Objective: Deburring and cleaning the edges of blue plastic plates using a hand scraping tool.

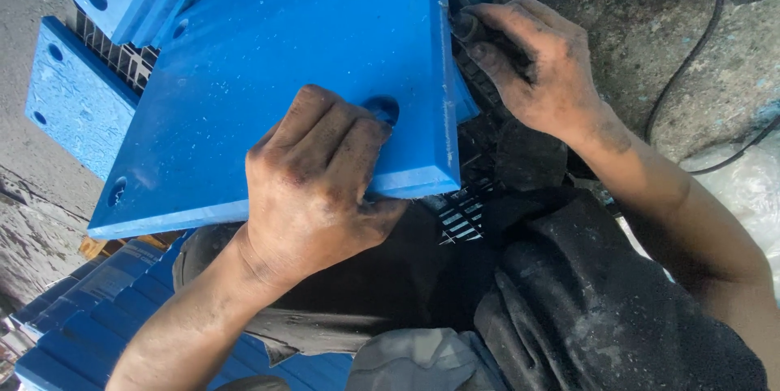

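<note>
Head view, looking down. I see the left hand (313, 184) resting knuckles-up on the near right corner of a blue slab (284, 74), fingers curled and pressed against its top face, with the fingertips just beside a round hole (382, 108) in that face; the thumb wraps under the slab's near edge. The slab lies tilted across the person's lap, its near edge over dark trousers (569, 310) and its far left corner reaching toward other slabs.

The right hand (532, 62) sits at the slab's right edge, fingers closed around a dark tool (467, 27) whose tip meets that edge. I cannot tell what kind of tool it is, since the hand covers most of it. Both hands are smeared with dark grime.

Further blue slabs with round holes (77, 98) stand beyond the slab's left edge, and a stack of blue slabs (97, 310) lies below its near left corner. A metal grid (463, 212) shows just under the slab's near right corner. A black cable (691, 58) runs over the stained concrete floor (650, 1) to the right of the right hand.
</note>
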